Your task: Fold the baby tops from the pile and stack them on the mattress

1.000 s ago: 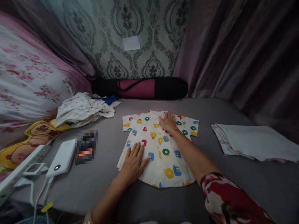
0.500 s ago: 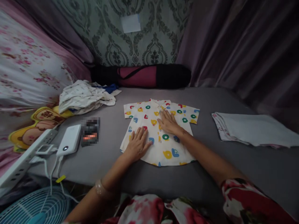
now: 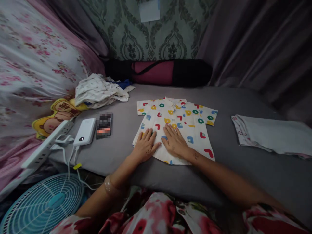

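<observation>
A small white short-sleeved shirt (image 3: pixel 195 130) with a collar and colourful letter prints lies spread flat on the grey sheet (image 3: pixel 219 182), its collar away from me. My left hand (image 3: pixel 145 147) rests flat on the shirt's lower left part, fingers stretched out. Close beside it, my right hand (image 3: pixel 175 141) lies flat on the lower middle of the shirt, with its fingers also extended. Neither hand grips the cloth. Both palms cover part of the print and the hem.
Crumpled white clothes (image 3: pixel 101 91) lie at the back left, and folded white cloth (image 3: pixel 270 135) at the right. A power bank (image 3: pixel 84 131), a power strip (image 3: pixel 48 146) with cables and a blue fan (image 3: pixel 48 201) are on the left. A long black-and-maroon bag (image 3: pixel 153 73) lies along the wall.
My right hand has slid down the shirt from near the collar to its lower middle. The left hand stays flat at the lower left. The camera view has shifted.
</observation>
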### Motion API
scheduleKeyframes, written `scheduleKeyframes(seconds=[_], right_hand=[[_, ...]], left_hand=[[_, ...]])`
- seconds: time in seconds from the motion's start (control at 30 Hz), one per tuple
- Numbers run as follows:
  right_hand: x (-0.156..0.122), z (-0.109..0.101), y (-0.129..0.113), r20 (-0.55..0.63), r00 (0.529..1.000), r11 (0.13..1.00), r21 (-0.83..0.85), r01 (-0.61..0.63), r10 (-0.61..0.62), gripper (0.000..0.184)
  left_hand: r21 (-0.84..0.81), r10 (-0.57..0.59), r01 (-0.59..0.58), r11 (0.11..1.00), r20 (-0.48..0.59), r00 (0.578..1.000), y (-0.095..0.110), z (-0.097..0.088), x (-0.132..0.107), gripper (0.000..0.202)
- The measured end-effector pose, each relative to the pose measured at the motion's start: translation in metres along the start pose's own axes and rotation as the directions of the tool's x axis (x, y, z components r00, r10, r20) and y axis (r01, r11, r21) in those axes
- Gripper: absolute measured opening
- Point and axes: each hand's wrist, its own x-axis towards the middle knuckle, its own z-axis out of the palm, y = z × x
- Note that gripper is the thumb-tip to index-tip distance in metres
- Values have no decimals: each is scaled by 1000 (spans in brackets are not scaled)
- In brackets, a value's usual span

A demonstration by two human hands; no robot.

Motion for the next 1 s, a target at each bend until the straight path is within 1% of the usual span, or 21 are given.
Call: scheduleKeyframes(seconds=[0.1, 0.2, 0.27, 0.37, 0.47, 0.53, 0.6, 0.63, 0.7, 0.77, 0.83, 0.93, 1.0], right_hand=[[-11, -4, -9, -34, 999, 999, 2, 32, -32, 61], [-30, -3, -21, -68, 990, 993, 6, 120, -120, 60], [-43, 3, -29, -73, 986, 988, 18, 154, -152, 60], [-52, 12, -38, -72, 985, 987, 35, 157, -154, 59], [-50, 9, -39, -41, 989, 987, 70, 145, -143, 60], [-49, -1, -34, 9, 987, 980, 117, 158, -160, 60], [-51, -14, -21, 28, 990, 981, 141, 134, -139, 60], [-53, -20, -13, 16, 995, 987, 130, 98, -101, 59], [-60, -27, 7, -38, 999, 997, 68, -26, 29, 58], [-67, -27, 26, -78, 987, 990, 1, -139, 138, 58], [-73, -23, 39, -76, 978, 979, -35, -199, 196, 58], [-76, -20, 49, -23, 978, 978, -29, -208, 208, 59], [-77, -22, 53, 4, 979, 979, 0, -202, 202, 59]], left_hand=[[-9, 30, -30, 1000, -11, 999, 1, -5, -6, 60], [1, 88, -89, 996, -81, 993, 2, -6, -18, 53], [10, 108, -107, 994, -118, 987, 0, -1, -27, 50], [21, 111, -110, 994, -131, 985, -2, 9, -35, 48], [22, 98, -96, 995, -124, 988, -2, 11, -34, 48], [6, 83, -83, 997, -106, 991, -2, 7, -30, 48], [-4, 47, -47, 999, -113, 993, -4, 3, -25, 51], [-2, 23, -24, 1000, -128, 992, -7, 2, -23, 54], [16, -18, 21, 1000, -150, 989, -14, 2, -20, 58], [40, -35, 41, 998, -137, 990, -21, 6, -18, 60], [62, -36, 42, 997, -102, 994, -25, 9, -17, 60], [82, -38, 41, 996, -40, 998, -27, 6, -15, 60], [80, -35, 36, 996, -24, 999, -26, 1, -11, 58]])
